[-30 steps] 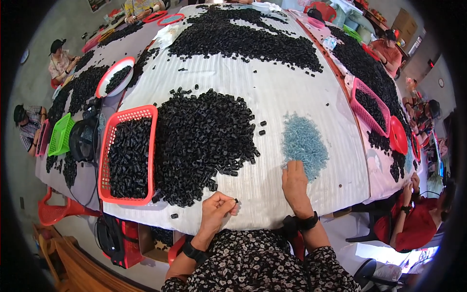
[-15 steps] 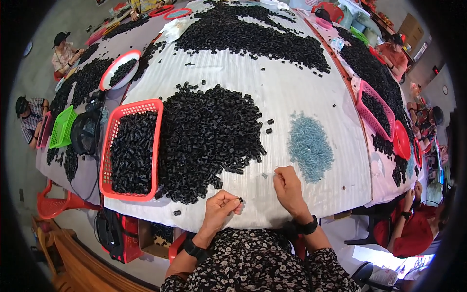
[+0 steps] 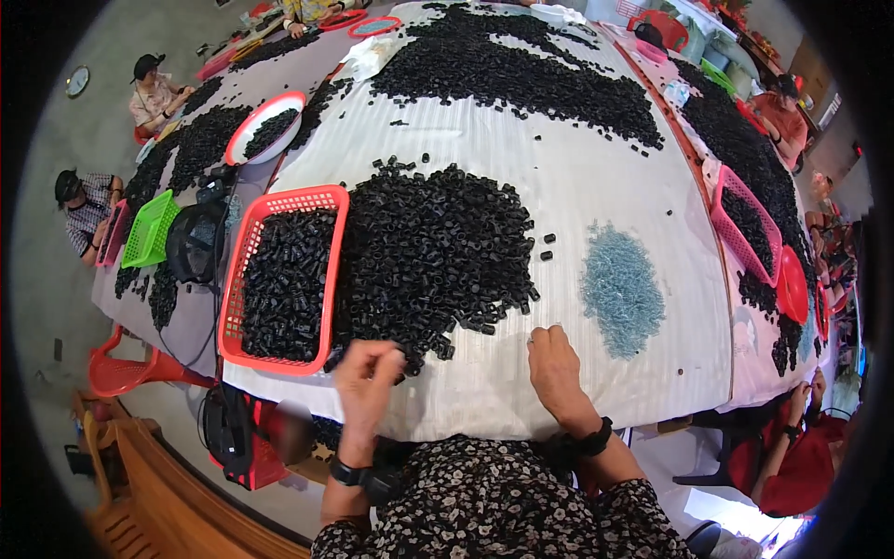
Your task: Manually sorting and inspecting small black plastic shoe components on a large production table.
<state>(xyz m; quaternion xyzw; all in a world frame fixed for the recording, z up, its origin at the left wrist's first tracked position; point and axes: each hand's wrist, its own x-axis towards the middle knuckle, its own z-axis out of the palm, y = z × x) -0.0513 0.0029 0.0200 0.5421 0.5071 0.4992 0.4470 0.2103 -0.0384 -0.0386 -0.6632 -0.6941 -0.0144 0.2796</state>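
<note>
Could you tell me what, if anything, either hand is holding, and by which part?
The left hand is blurred with its fingertips pinched; what it holds cannot be told. The right hand lies flat and holds nothing.

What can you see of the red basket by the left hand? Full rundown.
The red basket is a rectangular tray of what looks like plastic, with mesh walls and a solid rim. It sits flat on the white striped table cover at its near left edge, long side running away from the person. It is mostly filled with small black cylindrical parts. The big black pile presses against its right wall. The left hand is raised just beyond its near right corner; contact unclear.
</note>
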